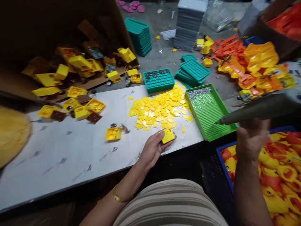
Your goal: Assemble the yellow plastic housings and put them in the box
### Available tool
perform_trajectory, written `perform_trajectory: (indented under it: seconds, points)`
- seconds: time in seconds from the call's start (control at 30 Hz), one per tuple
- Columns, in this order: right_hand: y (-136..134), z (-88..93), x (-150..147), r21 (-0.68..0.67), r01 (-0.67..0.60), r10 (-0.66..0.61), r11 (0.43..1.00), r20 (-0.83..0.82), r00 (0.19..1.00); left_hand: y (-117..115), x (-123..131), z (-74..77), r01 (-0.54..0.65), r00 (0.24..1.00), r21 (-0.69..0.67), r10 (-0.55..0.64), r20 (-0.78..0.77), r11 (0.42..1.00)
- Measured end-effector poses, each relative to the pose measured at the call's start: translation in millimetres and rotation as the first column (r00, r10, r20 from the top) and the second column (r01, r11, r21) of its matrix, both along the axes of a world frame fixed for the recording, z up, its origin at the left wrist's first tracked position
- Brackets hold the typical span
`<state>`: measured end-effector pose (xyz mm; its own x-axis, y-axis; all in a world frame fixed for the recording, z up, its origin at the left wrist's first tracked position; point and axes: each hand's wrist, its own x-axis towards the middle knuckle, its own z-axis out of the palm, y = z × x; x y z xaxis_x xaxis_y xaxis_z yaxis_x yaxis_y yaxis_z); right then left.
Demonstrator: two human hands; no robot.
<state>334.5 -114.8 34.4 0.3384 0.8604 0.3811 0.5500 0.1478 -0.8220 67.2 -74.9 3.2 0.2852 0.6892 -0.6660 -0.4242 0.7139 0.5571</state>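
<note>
My left hand [154, 146] is closed around a small yellow plastic case [168, 135], which has a cluster of little holes in its face. Over the table's front edge it holds the case, thumb on top. On the right, my right hand [252, 138] grips a grey electric screwdriver [258, 108], partly blurred. Its tip points left, over the light green tray [213, 136], where rows of silver screws [199, 93] fill the far end. A heap of flat yellow pieces [157, 108] lies just beyond my left hand. An open yellow case [113, 134] with loose parts sits to its left.
A cardboard box [127, 37] spills yellow cases at the back left. Teal trays [160, 82] and a grey stack [189, 28] stand behind. Orange and yellow plastic parts [261, 59] pile up at the right. A blue-rimmed crate [223, 163] of yellow duck-like toys is beside my right forearm.
</note>
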Motion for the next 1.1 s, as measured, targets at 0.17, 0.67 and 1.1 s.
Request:
perform_trajectory:
  seconds: [0.17,0.67,1.1]
  points:
    - [32.9,2.5,33.3,-0.103,-0.143,0.135,0.984,-0.077,0.988,-0.3,10.9,2.7,0.069,0.998,-0.028,-0.069,-0.008,0.997]
    - [127.9,-4.7,-31.1,0.201,0.012,0.063,0.98,-0.364,0.929,9.0,39.4,0.6,0.246,0.968,-0.064,-0.248,-0.03,0.967]
    - [134.1,-9.1,-38.3,0.213,0.002,0.077,0.977,-0.361,0.929,14.9,39.2,-3.5,0.2,0.979,-0.115,-0.202,0.0,0.973]
